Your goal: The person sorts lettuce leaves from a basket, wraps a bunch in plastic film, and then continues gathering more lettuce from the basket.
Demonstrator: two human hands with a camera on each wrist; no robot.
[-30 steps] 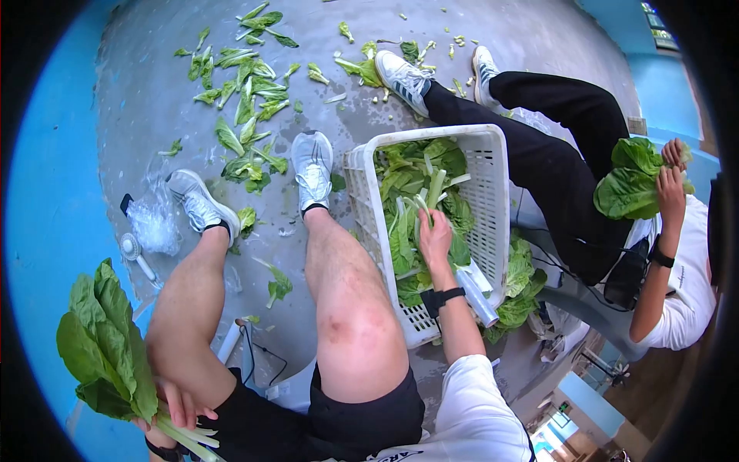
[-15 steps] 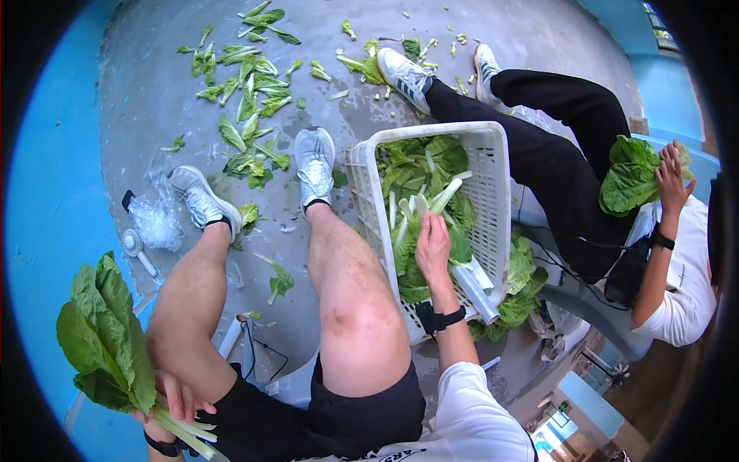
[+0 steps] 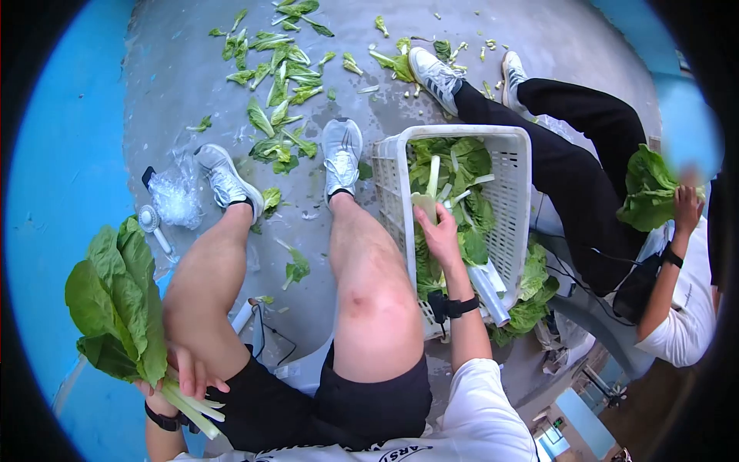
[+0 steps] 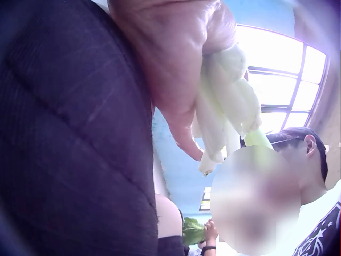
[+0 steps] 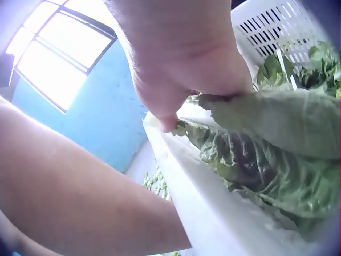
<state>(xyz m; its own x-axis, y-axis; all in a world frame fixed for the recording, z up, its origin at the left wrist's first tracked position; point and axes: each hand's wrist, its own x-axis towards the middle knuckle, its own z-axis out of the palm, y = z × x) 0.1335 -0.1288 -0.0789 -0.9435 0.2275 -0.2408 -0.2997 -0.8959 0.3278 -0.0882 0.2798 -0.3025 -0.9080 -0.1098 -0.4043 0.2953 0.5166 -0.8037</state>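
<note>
My left hand (image 3: 187,371) grips a bunch of leafy greens (image 3: 115,304) by its pale stalks beside my left thigh; in the left wrist view the fingers curl round the white stalk ends (image 4: 216,122). Over the white crate (image 3: 513,185), my right hand (image 3: 443,237) pinches a leaf by its pale stalk (image 3: 425,203) between thumb and fingers. The right wrist view has the hand (image 5: 186,74) at the crate's rim (image 5: 186,192), with broad green leaves (image 5: 266,165) beneath it. More greens (image 3: 467,158) lie inside the crate.
Loose leaves (image 3: 281,69) are scattered over the grey floor. A plastic bag (image 3: 175,199) and small fan (image 3: 150,219) lie at the left. A plastic-wrap roll (image 3: 493,296) leans at the crate's near end. Another person (image 3: 585,162) sits at the right, holding greens (image 3: 647,189).
The head view has shifted, so the scene sits further right. My right hand has moved a little, with a pale stalk raised at its fingertips. The left hand still grips its bunch.
</note>
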